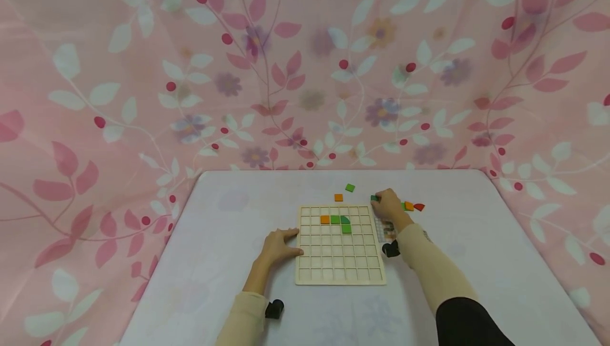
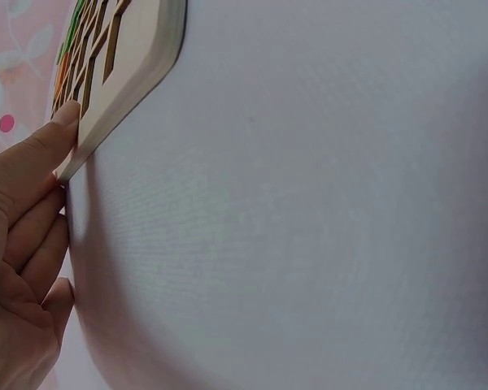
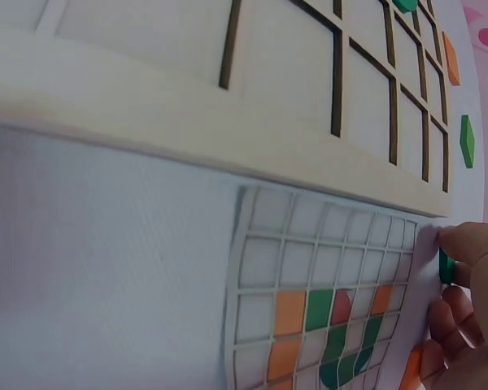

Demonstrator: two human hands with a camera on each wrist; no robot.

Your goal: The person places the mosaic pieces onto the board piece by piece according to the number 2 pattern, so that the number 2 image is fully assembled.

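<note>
A wooden grid board [image 1: 340, 277] lies on the table. Its upper rows hold an orange square tile [image 1: 325, 220], two light green square tiles and a dark green rounded tile [image 1: 345, 220]. My left hand [image 1: 278, 247] grips the board's left edge, the thumb [image 2: 45, 146] over the rim. Beyond the board's far right corner, my right hand [image 1: 389, 206] pinches a dark green tile [image 3: 446, 266] between thumb and fingers. Below that hand, a printed pattern card [image 3: 256, 272] with coloured shapes on a grid lies against the board's right side, partly hidden by the wrist in the head view.
Behind the board lie a loose orange tile [image 1: 338, 197] and a light green tile [image 1: 350, 188]. To the right of my right hand are another orange tile [image 1: 409, 206], a bit of green and a red rounded tile [image 1: 419, 207]. A floral curtain [image 1: 305, 70] hangs behind the table.
</note>
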